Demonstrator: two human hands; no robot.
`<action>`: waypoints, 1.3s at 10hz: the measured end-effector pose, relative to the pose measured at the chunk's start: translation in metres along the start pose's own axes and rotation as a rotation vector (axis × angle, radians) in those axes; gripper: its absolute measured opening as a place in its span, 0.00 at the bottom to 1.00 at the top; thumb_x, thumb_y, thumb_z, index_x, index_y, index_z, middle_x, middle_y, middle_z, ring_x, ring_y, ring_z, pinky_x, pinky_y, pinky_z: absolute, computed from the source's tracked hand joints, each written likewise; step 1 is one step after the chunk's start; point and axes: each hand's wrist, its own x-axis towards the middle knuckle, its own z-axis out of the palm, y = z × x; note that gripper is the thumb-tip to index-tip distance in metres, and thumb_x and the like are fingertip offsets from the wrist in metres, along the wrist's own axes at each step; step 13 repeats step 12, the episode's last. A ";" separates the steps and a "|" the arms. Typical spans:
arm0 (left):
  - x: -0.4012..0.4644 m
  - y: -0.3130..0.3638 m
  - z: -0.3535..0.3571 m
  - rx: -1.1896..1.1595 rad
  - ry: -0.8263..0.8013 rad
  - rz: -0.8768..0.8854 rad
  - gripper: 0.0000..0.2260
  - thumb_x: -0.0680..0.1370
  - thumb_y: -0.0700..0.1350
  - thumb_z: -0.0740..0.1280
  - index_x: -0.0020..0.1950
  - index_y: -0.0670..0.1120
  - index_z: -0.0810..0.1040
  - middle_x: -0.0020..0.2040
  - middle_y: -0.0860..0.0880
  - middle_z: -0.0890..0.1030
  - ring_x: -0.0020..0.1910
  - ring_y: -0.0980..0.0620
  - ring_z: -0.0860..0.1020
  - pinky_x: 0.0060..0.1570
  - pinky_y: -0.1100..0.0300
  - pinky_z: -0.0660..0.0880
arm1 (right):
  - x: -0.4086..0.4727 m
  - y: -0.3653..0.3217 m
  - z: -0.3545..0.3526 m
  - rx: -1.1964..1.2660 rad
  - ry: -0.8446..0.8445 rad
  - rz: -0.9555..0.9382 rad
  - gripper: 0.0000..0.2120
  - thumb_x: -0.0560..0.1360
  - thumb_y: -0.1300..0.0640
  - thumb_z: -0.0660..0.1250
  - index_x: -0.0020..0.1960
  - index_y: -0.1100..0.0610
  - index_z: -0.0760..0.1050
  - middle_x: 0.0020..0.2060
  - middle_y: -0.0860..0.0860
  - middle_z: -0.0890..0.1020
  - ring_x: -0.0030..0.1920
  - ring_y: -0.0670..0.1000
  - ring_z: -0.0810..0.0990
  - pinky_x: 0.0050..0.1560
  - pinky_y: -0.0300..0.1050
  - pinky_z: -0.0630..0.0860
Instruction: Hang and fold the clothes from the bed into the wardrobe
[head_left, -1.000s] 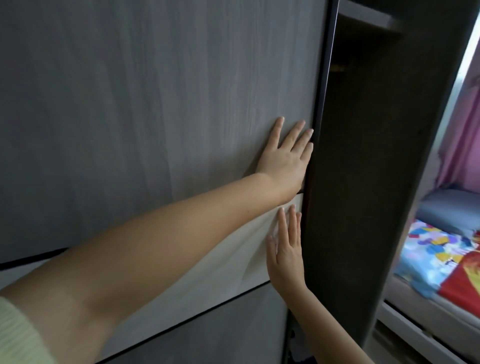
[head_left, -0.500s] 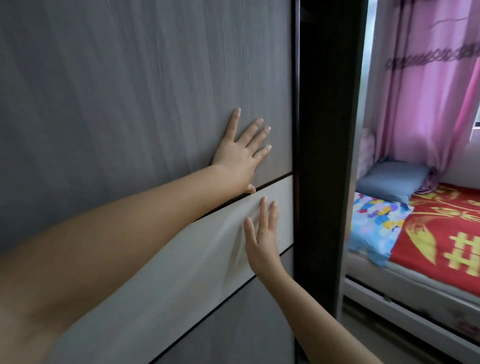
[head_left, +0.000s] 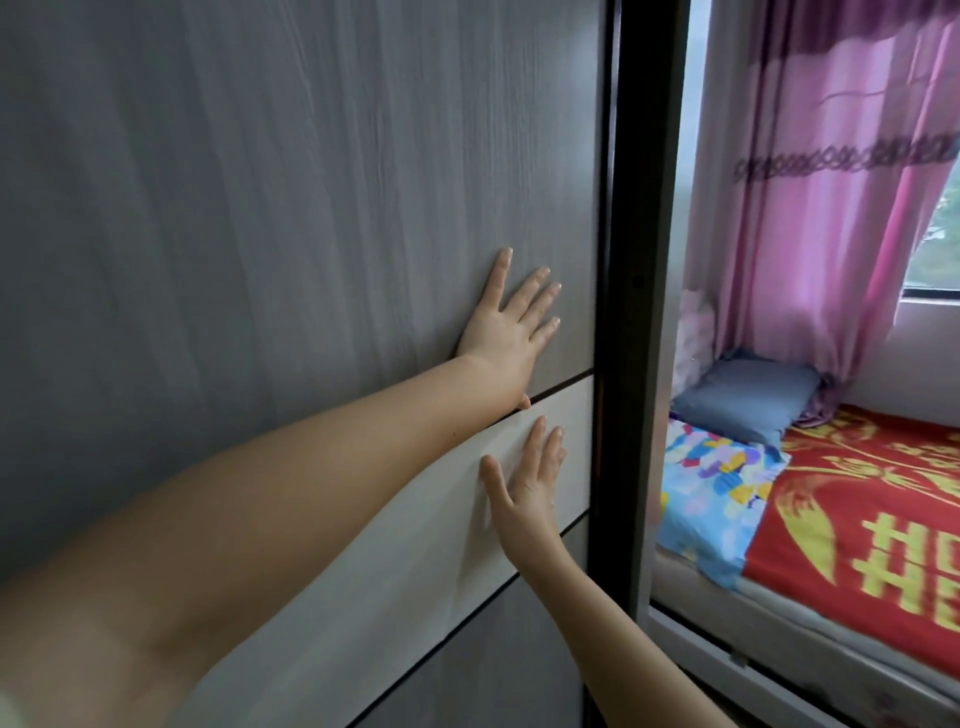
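You face a grey wood-grain sliding wardrobe door (head_left: 291, 197) that fills the left and centre of the frame, crossed by a pale cream horizontal band (head_left: 395, 525) edged with thin dark lines. The door's long axis runs top to bottom, and its right edge meets a dark brown upright wardrobe frame post (head_left: 631, 332) just right of centre.

Your left hand (head_left: 511, 332) lies flat on the grey panel just above the band, fingers straight and spread, holding nothing. Your right hand (head_left: 527, 491) presses flat on the cream band just below it, fingers straight and close together, also holding nothing. Both hands sit near the door's right edge, fingertips pointing up and right toward the post.

Past the post, in the right third of the frame, the bed (head_left: 779, 597) runs away from you toward the window wall. On it lie a red blanket with yellow lettering (head_left: 878, 519), a blue sheet with multicoloured patches (head_left: 711, 499) and a grey-blue pillow (head_left: 748, 397) at the far end. A pink curtain (head_left: 831, 208) hangs behind the pillow. No loose clothes can be made out on the visible part of the bed.
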 end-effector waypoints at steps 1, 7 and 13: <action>0.018 0.009 -0.001 -0.006 -0.009 0.001 0.41 0.75 0.70 0.53 0.78 0.48 0.40 0.77 0.41 0.36 0.75 0.40 0.33 0.63 0.30 0.31 | 0.014 0.012 -0.008 -0.005 0.006 -0.006 0.41 0.70 0.29 0.51 0.70 0.37 0.28 0.74 0.44 0.28 0.71 0.43 0.26 0.71 0.57 0.35; 0.086 0.035 -0.012 0.026 -0.052 -0.015 0.40 0.77 0.68 0.52 0.78 0.48 0.40 0.77 0.41 0.36 0.75 0.39 0.34 0.66 0.30 0.36 | 0.070 0.041 -0.053 -0.001 0.039 -0.027 0.37 0.79 0.41 0.56 0.77 0.47 0.35 0.76 0.49 0.33 0.75 0.49 0.30 0.71 0.48 0.36; 0.058 0.057 -0.002 -0.468 0.153 0.108 0.24 0.80 0.52 0.58 0.74 0.46 0.63 0.78 0.41 0.54 0.77 0.47 0.50 0.70 0.35 0.38 | 0.055 0.039 -0.107 -0.026 -0.195 -0.018 0.33 0.81 0.47 0.58 0.79 0.50 0.44 0.78 0.50 0.45 0.77 0.46 0.43 0.74 0.40 0.44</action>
